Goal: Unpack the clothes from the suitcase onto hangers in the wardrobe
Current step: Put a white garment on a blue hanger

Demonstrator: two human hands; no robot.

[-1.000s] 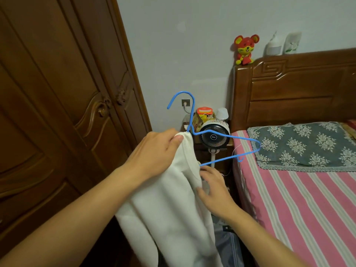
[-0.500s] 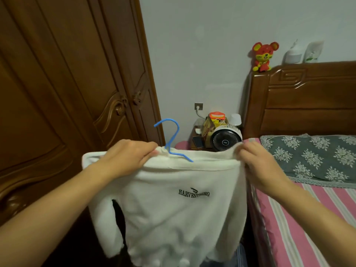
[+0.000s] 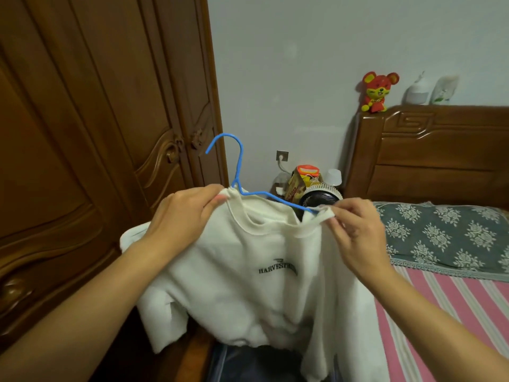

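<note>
A white sweatshirt with dark chest lettering hangs on a blue wire hanger, whose hook points up and left. My left hand grips the left side of the collar where the hanger's neck comes out. My right hand pinches the right side of the collar over the hanger's right arm. The brown wooden wardrobe fills the left, its doors closed. Below the sweatshirt a dark suitcase shows in part.
A bed with a pink striped sheet, a floral pillow and a wooden headboard stands at the right. A small fan and clutter sit on the nightstand behind the hanger. A red toy mouse tops the headboard.
My right hand moved in from the shoulder to the right side of the collar. The collar now gapes open and the hanger's hook stands higher.
</note>
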